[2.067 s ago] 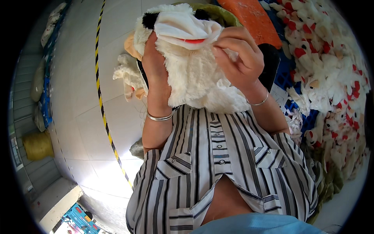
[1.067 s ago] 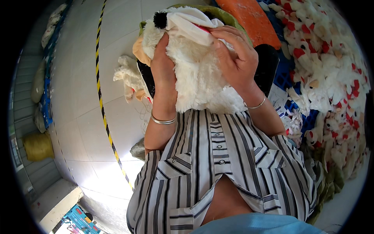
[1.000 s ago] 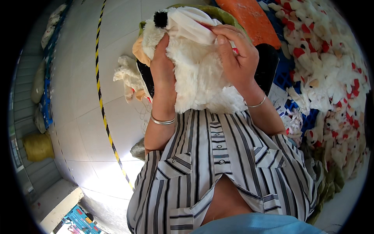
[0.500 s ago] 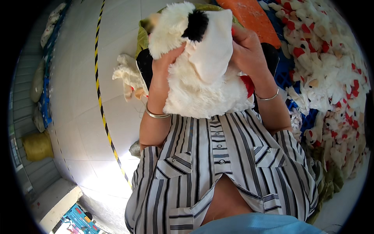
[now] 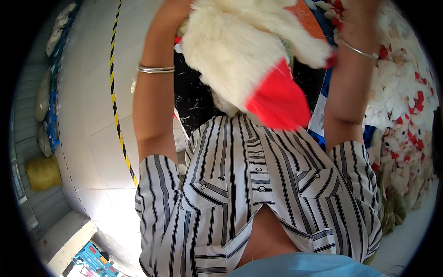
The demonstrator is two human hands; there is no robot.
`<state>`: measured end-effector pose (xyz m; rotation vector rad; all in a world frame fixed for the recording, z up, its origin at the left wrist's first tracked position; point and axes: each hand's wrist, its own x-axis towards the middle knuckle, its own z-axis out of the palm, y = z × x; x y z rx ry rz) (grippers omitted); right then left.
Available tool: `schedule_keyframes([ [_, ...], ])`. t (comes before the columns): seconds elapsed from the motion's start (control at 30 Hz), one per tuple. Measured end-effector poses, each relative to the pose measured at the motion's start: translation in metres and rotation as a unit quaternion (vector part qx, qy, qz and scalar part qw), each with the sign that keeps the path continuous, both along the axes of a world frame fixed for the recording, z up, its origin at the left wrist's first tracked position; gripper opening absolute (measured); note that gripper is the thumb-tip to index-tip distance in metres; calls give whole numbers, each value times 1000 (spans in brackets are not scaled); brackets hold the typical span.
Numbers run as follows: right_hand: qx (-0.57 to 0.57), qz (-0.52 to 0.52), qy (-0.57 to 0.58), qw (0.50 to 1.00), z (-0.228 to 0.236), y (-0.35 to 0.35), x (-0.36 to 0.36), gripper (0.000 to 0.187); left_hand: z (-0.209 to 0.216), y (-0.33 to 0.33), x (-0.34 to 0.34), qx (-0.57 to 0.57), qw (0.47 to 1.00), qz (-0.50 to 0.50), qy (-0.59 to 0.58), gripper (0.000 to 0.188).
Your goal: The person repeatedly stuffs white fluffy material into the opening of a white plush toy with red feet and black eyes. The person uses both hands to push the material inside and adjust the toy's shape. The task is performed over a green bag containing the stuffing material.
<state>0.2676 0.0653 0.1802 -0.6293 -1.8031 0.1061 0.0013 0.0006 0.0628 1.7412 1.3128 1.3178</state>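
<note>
A cream plush toy skin (image 5: pixel 230 44) with a bright red foot-like end (image 5: pixel 280 99) hangs in front of my chest, running up past the top edge of the picture. A second furry limb (image 5: pixel 304 44) with a small red tip sticks out to its right. My left hand (image 5: pixel 179 8) is raised at the top edge beside the fur, its fingers hidden or out of the picture. My right hand (image 5: pixel 362 13) is up at the top right, smeared by motion, apart from the visible limb. What either hand grips does not show.
A heap of white and red plush skins (image 5: pixel 401 106) fills the right side. Dark cloth with lint specks (image 5: pixel 196 94) covers my lap. An orange piece (image 5: pixel 308 19) lies behind the toy. Black-and-yellow tape (image 5: pixel 114 83) runs along the floor at left, with a yellow bundle (image 5: pixel 44 173) beyond.
Both hands have risen and spread apart toward the top edge. The plush has turned, so its long furry body and red end now hang down; the black tuft and white cloth patch no longer show.
</note>
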Motion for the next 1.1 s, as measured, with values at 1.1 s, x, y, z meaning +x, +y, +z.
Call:
schedule_keyframes([
  [1.1, -231, 159, 261, 923, -110, 21, 125, 24, 15, -105, -83, 206, 855, 249, -407, 34],
])
